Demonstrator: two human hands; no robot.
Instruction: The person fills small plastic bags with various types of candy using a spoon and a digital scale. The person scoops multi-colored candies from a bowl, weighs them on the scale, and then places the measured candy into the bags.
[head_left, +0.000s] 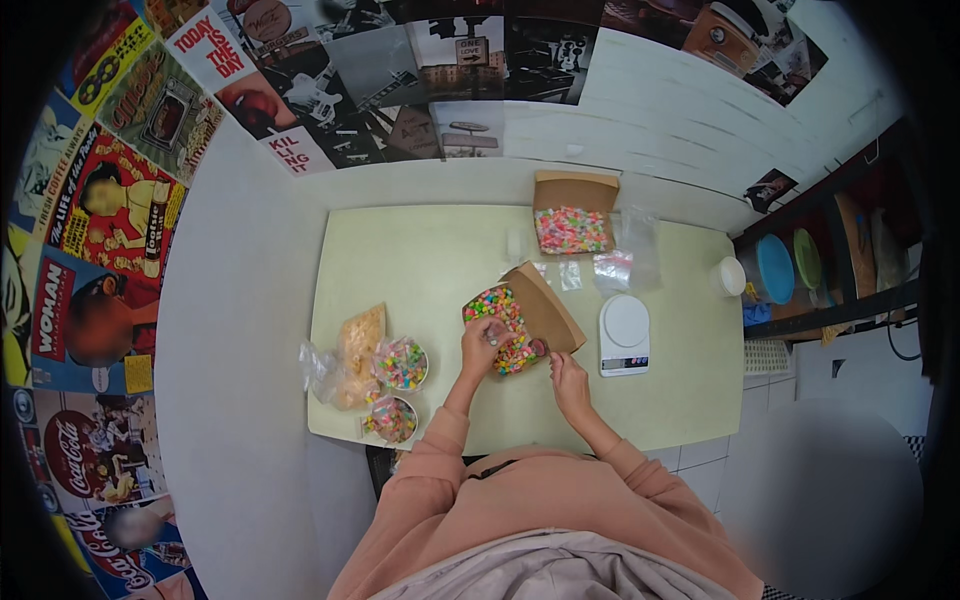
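Note:
A brown cardboard box (551, 300) stands in front of me with its lid folded back, filled with small multicoloured candy pieces (516, 358). Over the candy, my left hand (478, 346) pinches what looks like a small clear plastic bag (493, 331). My right hand (570, 384) grips the handle of a small spoon (538, 346) at the box's near right corner. The spoon's dark bowl lies by the box edge, and I cannot tell what is in it.
A white digital kitchen scale (625, 335) is right of the box. Behind stand a second open candy box (573, 229) and clear bags (613, 270). To the left are two candy-filled tubs (401, 364) and a bag of tan food (361, 341). A white cup (728, 277) sits far right.

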